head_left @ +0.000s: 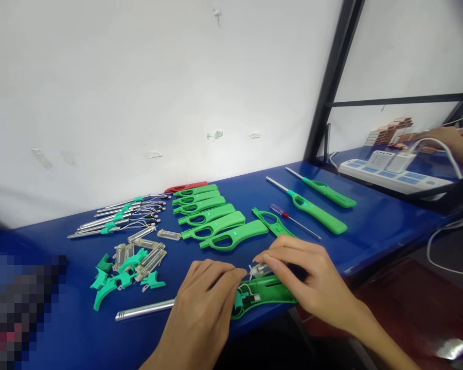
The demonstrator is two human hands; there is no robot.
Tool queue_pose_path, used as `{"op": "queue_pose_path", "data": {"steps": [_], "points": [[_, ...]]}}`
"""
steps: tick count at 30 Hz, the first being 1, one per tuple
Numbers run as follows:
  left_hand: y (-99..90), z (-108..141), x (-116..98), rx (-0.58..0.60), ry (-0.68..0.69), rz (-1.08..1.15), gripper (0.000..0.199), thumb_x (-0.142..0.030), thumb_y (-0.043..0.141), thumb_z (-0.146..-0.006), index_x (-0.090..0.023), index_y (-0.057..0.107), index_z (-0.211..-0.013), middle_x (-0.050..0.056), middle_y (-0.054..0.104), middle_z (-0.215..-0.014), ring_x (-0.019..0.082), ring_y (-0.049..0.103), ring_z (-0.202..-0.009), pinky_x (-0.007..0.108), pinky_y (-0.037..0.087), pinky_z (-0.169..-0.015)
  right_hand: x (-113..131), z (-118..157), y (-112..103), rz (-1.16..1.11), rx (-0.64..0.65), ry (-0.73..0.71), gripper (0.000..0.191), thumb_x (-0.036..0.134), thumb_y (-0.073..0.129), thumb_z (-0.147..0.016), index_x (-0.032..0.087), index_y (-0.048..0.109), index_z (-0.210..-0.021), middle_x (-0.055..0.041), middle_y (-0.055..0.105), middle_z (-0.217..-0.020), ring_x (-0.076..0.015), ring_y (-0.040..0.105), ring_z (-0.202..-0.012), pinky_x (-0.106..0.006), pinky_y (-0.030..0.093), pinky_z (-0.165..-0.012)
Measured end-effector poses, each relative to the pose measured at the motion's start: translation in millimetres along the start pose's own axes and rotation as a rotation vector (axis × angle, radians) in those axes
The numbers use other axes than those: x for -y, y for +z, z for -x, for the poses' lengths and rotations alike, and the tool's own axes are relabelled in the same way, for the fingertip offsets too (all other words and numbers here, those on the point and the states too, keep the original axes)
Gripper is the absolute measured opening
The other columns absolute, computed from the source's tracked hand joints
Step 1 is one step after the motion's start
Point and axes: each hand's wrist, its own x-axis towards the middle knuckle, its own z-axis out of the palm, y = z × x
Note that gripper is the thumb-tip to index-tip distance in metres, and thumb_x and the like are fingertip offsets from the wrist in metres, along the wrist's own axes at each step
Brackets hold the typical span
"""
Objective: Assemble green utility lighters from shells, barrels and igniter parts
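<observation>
An opened green lighter half-shell (278,292) lies at the table's near edge, its inside facing up with white wires and a black part in it. My left hand (202,303) is closed over its front end, where a silver metal tube (144,310) sticks out to the left. Between thumb and fingers, my right hand (312,280) pinches a clear fuel tank (260,270) just over the shell's handle; whether the tank touches the shell I cannot tell. Beyond my right hand rests another green half-shell (272,221), beside a screwdriver (280,210).
Several green shells (235,235) and a red one (187,187) line the back. To the left are wired metal tubes (96,232), clear tanks (150,262) and teal triggers (106,293). Two whole lighters (318,211) lie right. Past the black frame are a power strip (397,177) and another person's hand (443,137).
</observation>
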Motion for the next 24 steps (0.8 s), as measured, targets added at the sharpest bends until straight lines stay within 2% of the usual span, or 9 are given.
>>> {"op": "queue_pose_path", "data": {"steps": [15, 21, 24], "points": [[0.5, 2.1, -1.6, 0.001, -0.023, 0.015, 0.026, -0.005, 0.052, -0.106, -0.025, 0.066, -0.116, -0.001, 0.075, -0.103, 0.017, 0.069, -0.088, 0.034, 0.046, -0.085, 1.2, -1.7, -1.4, -0.028, 0.007, -0.006, 0.024, 0.017, 0.061, -0.108, 0.027, 0.083, -0.115, -0.0002, 0.078, -0.099, -0.0133, 0.072, -0.089, -0.025, 0.056, -0.082], [0.6, 1.8, -0.4, -0.052, -0.007, 0.016, 0.023, -0.005, 0.059, -0.104, -0.022, 0.067, -0.118, -0.001, 0.077, -0.104, 0.017, 0.069, -0.088, 0.034, 0.047, -0.087, 1.2, -1.6, -1.3, -0.015, -0.005, -0.035, 0.021, 0.017, 0.062, -0.107, 0.023, 0.082, -0.109, -0.0021, 0.079, -0.098, -0.0137, 0.073, -0.087, -0.025, 0.057, -0.081], [0.6, 1.0, -0.7, -0.075, -0.027, 0.037, 0.021, -0.005, 0.062, -0.103, -0.022, 0.067, -0.113, -0.002, 0.077, -0.101, 0.016, 0.069, -0.087, 0.033, 0.047, -0.085, 0.7, -1.2, -1.2, -0.009, -0.006, -0.04, 0.021, 0.017, 0.064, -0.106, 0.023, 0.083, -0.111, -0.0028, 0.079, -0.098, -0.0147, 0.074, -0.087, -0.026, 0.058, -0.079]]}}
